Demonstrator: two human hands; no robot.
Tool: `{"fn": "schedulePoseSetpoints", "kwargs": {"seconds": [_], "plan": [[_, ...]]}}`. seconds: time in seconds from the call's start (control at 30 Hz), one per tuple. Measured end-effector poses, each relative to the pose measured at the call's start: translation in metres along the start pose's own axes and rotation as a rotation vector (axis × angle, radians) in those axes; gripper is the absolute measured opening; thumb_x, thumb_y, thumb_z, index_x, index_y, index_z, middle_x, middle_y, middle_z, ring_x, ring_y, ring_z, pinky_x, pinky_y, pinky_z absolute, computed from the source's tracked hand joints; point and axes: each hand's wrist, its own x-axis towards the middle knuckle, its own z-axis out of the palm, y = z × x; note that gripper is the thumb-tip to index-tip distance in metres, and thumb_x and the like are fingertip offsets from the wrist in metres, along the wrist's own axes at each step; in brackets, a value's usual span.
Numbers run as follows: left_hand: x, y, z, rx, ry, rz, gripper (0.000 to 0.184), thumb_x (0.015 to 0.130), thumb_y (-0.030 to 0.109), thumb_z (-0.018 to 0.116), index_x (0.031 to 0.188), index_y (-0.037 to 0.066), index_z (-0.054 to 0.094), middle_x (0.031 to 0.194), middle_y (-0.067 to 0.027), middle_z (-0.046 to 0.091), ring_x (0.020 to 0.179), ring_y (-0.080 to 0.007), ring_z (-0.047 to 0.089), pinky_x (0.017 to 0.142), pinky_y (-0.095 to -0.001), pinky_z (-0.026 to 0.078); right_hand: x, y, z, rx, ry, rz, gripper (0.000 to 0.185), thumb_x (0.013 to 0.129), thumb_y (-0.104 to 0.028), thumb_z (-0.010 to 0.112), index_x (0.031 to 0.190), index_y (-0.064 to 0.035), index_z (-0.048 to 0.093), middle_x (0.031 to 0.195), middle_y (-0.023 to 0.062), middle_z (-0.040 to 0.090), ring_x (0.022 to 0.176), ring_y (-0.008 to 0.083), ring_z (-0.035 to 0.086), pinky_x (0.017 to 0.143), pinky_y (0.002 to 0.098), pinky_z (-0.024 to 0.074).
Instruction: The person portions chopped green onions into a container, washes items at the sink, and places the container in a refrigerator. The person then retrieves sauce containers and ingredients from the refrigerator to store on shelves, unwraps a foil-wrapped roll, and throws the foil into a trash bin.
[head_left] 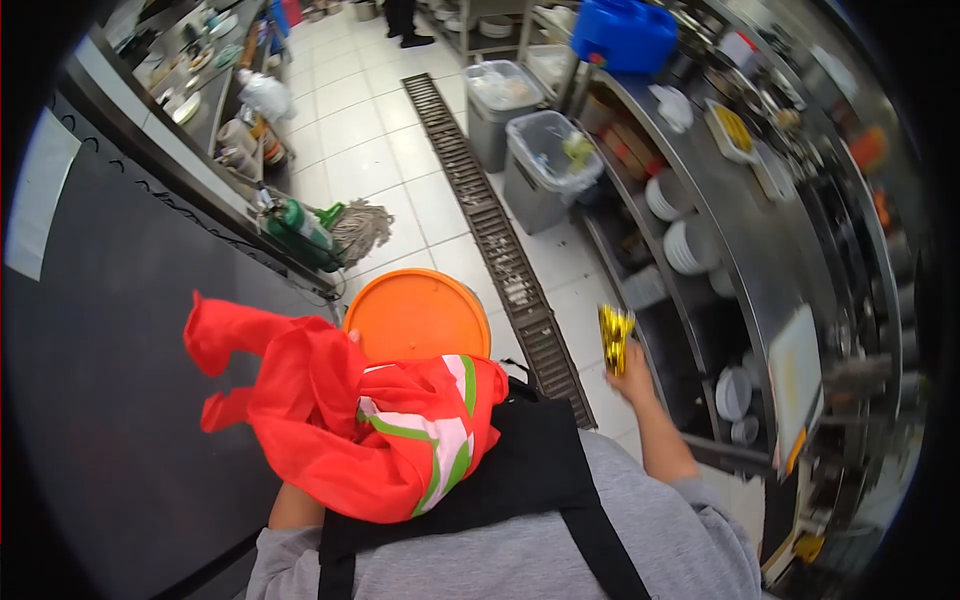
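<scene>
My right hand [630, 376] is out to the right, its fingers closed round a shiny gold foil packet [616, 338] that points upward. Against my front is a bucket with a round orange lid [415, 310]. A bright red cloth [320, 410] with white and green bands hangs bunched over my left forearm and covers part of the lid. Most of my left hand [354, 336] is hidden by this cloth; only a bit of finger shows at the lid's left edge, seemingly holding the bucket.
A floor drain grate [490, 230] runs ahead along white tiles. Two lined grey bins [535, 190] stand right of it, beside a steel counter [740, 230] with plates on shelves below. A mop [362, 232] and green cylinder [300, 225] are left. Another person [402, 25] stands far ahead.
</scene>
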Motion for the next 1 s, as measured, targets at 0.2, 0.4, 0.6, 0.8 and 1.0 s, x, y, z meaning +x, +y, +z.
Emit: {"fn": "schedulePoseSetpoints", "kwargs": {"seconds": [0.2,0.4,0.6,0.8,1.0], "plan": [[0.088,0.053,-0.007,-0.078,0.218,0.108,0.069,0.097,0.048,0.045,0.145,0.001,0.035,0.148,-0.0167,0.040,0.141,-0.0312,0.031,0.115,-0.0416,0.024,0.315,-0.240,-0.084,0.170,0.164,-0.467,0.077,0.070,-0.018,0.082,0.132,-0.0049,0.040,0.127,0.0187,0.048,0.115,0.0418,0.052,0.094,0.0443,0.0471],[0.240,0.120,-0.027,-0.109,0.308,0.162,0.069,0.097,0.048,0.046,0.146,0.001,0.034,0.148,-0.0167,0.039,0.141,-0.0314,0.031,0.116,-0.0416,0.024,0.461,-0.272,-0.033,0.173,-0.034,-0.647,0.080,0.066,-0.015,0.083,0.133,-0.0060,0.040,0.127,0.0197,0.048,0.117,0.0423,0.050,0.098,0.0426,0.0446],[0.387,0.201,-0.065,-0.126,0.344,0.220,0.070,0.096,0.049,0.046,0.146,0.001,0.034,0.149,-0.0167,0.039,0.142,-0.0315,0.030,0.116,-0.0416,0.023,0.457,-0.093,0.061,-0.298,-0.500,-0.315,0.073,0.069,-0.018,0.079,0.132,-0.0085,0.043,0.116,0.0242,0.052,0.100,0.0471,0.057,0.082,0.0518,0.0500],[0.519,0.278,-0.073,-0.124,0.418,0.252,0.070,0.096,0.049,0.046,0.146,0.001,0.034,0.149,-0.0167,0.039,0.142,-0.0316,0.030,0.116,-0.0415,0.023,0.554,-0.100,-0.008,-0.281,-0.669,0.194,0.070,0.071,-0.017,0.077,0.132,-0.0085,0.043,0.115,0.0249,0.053,0.100,0.0475,0.057,0.081,0.0528,0.0497],[0.629,0.334,-0.084,-0.167,0.614,0.322,0.070,0.096,0.049,0.046,0.146,0.001,0.034,0.149,-0.0167,0.038,0.142,-0.0317,0.029,0.116,-0.0415,0.022,0.849,-0.211,0.031,-0.207,-0.564,-0.171,0.067,0.074,-0.017,0.074,0.132,-0.0085,0.043,0.114,0.0257,0.053,0.100,0.0479,0.057,0.081,0.0537,0.0495]]}}
